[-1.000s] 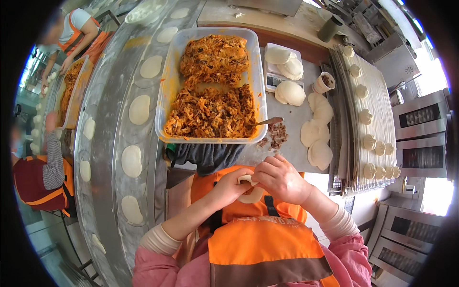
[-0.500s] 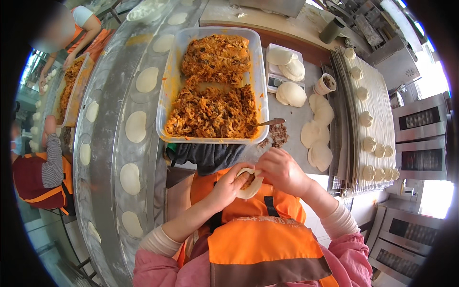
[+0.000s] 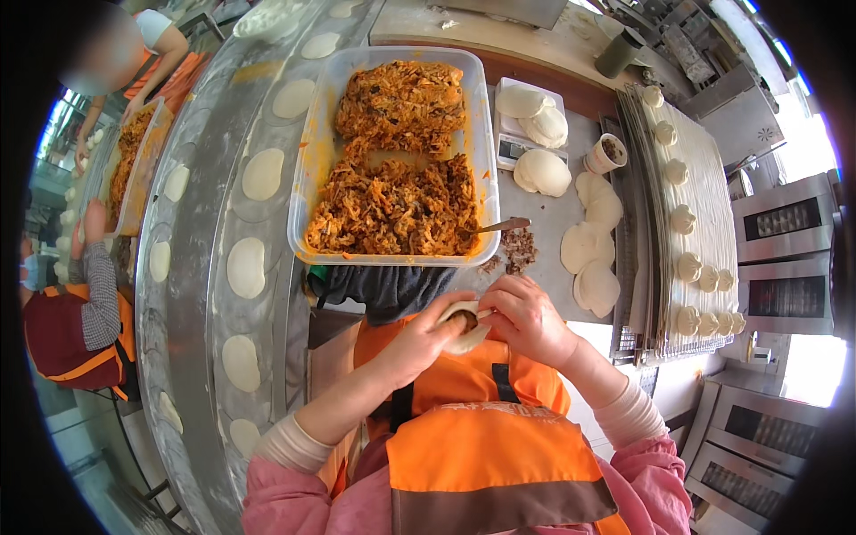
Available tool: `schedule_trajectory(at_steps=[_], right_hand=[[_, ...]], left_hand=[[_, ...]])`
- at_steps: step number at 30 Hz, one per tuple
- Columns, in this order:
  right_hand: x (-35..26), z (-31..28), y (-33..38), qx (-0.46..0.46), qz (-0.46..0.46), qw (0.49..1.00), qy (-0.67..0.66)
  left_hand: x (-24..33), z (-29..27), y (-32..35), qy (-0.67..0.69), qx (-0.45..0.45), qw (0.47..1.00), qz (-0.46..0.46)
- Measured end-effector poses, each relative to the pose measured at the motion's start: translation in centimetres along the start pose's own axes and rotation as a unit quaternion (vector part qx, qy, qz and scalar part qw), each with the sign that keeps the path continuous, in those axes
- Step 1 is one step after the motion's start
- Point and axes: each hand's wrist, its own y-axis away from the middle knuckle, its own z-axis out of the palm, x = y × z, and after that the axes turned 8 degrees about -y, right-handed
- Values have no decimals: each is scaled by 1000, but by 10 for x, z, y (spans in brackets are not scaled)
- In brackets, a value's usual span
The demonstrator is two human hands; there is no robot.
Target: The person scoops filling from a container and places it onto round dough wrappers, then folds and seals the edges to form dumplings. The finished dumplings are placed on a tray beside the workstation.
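Note:
Between my two hands is a filled bun, its white dough wall gathered partway up and an opening left at the top. My left hand cups it from the side, with the thumb over the opening. The fingers of my right hand pinch the dough rim on the other side. Just beyond my hands stands a clear plastic tub of orange-brown shredded filling. A metal spoon leans in its near right corner. Crumbs of dark meat filling lie on the worktop beside it.
On the left a conveyor carries dough rounds. To the right are a scale with dough rounds on it, stacked wrappers, a white cup and a tray of shaped buns. Two co-workers are at the far left.
The dough rounds on the conveyor have shifted toward me. My fingers have moved round the bun's rim, and its opening looks smaller. A co-worker's arm at the left has moved.

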Motion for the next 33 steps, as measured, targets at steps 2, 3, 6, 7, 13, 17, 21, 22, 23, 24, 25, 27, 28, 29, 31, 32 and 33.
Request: schedule_trajectory(at_steps=[2, 3, 6, 7, 13, 17, 21, 22, 23, 24, 25, 27, 28, 29, 31, 32, 33], right_hand=[[5, 0, 2, 2, -22, 999, 34], [1, 0, 2, 18, 1, 999, -27], [-15, -2, -1, 43, 28, 994, -100], [-14, -5, -5, 36, 10, 998, -53], [-22, -10, -5, -23, -54, 998, 22], [-6, 1, 2, 11, 34, 999, -31], [-6, 6, 2, 31, 14, 999, 4], [-6, 7, 2, 36, 1, 999, 8], [-11, 6, 0, 37, 34, 998, -48], [-20, 3, -2, 36, 69, 992, -103], [-26, 1, -3, 35, 104, 981, -158], [-16, -7, -6, -29, -8, 1000, 5], [-12, -10, -9, -59, -68, 992, 86], [-14, -10, -10, -44, -70, 994, 71], [-19, -7, -7, -14, -68, 997, 40], [-18, -5, -8, -14, -57, 998, 27], [-15, -4, -10, -11, -47, 999, 16]], left_hand=[[-15, 1, 3, 11, 22, 1000, 11], [-13, 4, 2, 18, 33, 999, 17], [-2, 16, 9, -142, 59, 983, 101], [-1, 17, 11, -199, 63, 968, 142], [-4, -2, 2, -326, -4, 937, 123], [7, 0, -1, -52, -6, 999, -15], [-13, 10, 0, -168, 75, 978, 103], [-17, 13, -1, -174, 73, 973, 131], [-18, 14, 1, -193, 79, 967, 148], [-14, 18, 4, -209, 84, 961, 163], [-12, 21, 7, -224, 90, 954, 178], [-14, 11, 2, -254, 75, 954, 140], [-10, 11, 4, -212, 60, 973, 72], [-5, 12, 6, -168, 44, 985, 3], [-1, 10, 5, -163, 17, 986, 17], [-4, 2, 2, -159, -1, 986, 41], [-4, -2, -1, -156, -20, 985, 67]])
